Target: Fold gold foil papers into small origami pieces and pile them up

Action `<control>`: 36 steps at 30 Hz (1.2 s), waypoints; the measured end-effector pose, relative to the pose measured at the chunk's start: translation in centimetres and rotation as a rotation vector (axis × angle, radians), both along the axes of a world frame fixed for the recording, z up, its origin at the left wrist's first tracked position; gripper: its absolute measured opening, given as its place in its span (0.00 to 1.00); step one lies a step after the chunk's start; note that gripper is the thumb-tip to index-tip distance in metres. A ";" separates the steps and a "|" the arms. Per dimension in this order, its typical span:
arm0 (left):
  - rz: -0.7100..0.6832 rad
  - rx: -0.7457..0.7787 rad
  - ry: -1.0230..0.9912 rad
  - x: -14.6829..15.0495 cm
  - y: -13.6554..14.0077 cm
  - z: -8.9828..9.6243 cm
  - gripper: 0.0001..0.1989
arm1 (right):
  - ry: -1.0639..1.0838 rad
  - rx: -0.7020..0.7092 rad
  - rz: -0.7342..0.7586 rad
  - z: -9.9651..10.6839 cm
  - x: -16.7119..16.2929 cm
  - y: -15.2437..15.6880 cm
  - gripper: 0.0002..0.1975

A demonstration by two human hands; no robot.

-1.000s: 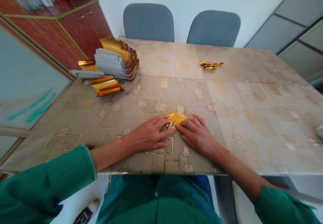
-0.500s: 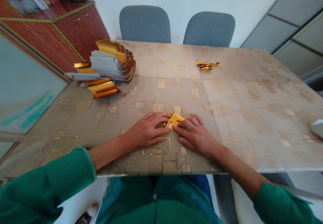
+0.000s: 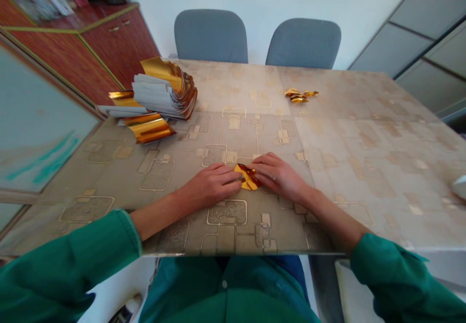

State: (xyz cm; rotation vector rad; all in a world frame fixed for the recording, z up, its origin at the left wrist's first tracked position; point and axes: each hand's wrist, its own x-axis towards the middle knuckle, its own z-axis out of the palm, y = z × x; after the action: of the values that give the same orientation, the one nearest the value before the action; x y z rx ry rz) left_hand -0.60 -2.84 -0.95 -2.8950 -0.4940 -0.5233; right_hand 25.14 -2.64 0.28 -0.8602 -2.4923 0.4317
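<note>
A small piece of gold foil paper (image 3: 249, 177), partly folded, lies on the table in front of me between my two hands. My left hand (image 3: 216, 182) has its fingertips closed on the paper's left edge. From the other side, my right hand (image 3: 278, 175) grips the right edge, its fingers over the upper right corner. The fingers cover both side edges; the creased shiny middle shows. At the back left stands a thick stack of gold foil paper (image 3: 156, 92) with white backs, and a loose gold sheet (image 3: 149, 127) curls in front of it.
Several folded gold paper pieces (image 3: 300, 95) sit together at the far right of the table. The patterned tablecloth (image 3: 233, 230) reaches the table's front edge. Two grey chairs (image 3: 211, 36) stand behind, and a red-brown cabinet (image 3: 116, 46) is at the left.
My right hand has moved up and over the paper's upper right corner. The paper's folds now lie differently, with a darker crease showing. My left hand has shifted slightly.
</note>
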 end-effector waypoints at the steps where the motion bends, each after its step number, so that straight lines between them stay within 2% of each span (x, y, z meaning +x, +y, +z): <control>1: 0.002 0.002 -0.002 0.1 0.1 0.0 0.08 | -0.022 0.004 0.014 -0.2 -0.2 0.2 0.13; 7: -0.015 -0.009 -0.013 0.3 1.0 0.1 0.07 | -0.094 0.013 -0.019 -0.8 -1.3 -0.6 0.12; 14: 0.016 -0.019 -0.048 -0.1 0.7 0.3 0.14 | -0.152 -0.009 -0.086 -0.1 -1.5 -1.7 0.13; 18: 0.113 -0.079 -0.055 0.9 -0.3 -0.2 0.14 | -0.117 0.015 -0.018 -0.2 -1.1 -0.5 0.11; 25: 0.248 -0.047 -0.054 2.1 -1.1 -0.8 0.11 | -0.059 0.078 0.001 -1.3 -0.6 1.2 0.10; 31: 0.427 0.054 -0.178 2.3 -1.3 -0.4 0.10 | -0.068 0.090 -0.016 -1.3 -0.8 1.5 0.09; 36: 0.278 -0.121 -0.128 2.2 -1.2 -0.5 0.08 | -0.019 0.069 -0.023 -1.7 -0.7 1.5 0.11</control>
State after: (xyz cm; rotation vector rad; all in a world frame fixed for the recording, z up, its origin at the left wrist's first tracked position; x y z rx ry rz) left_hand 1.59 -4.06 -1.45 -2.8465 -0.9605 -0.6559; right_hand 24.44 -1.16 -1.43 -0.8680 -2.4969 0.3295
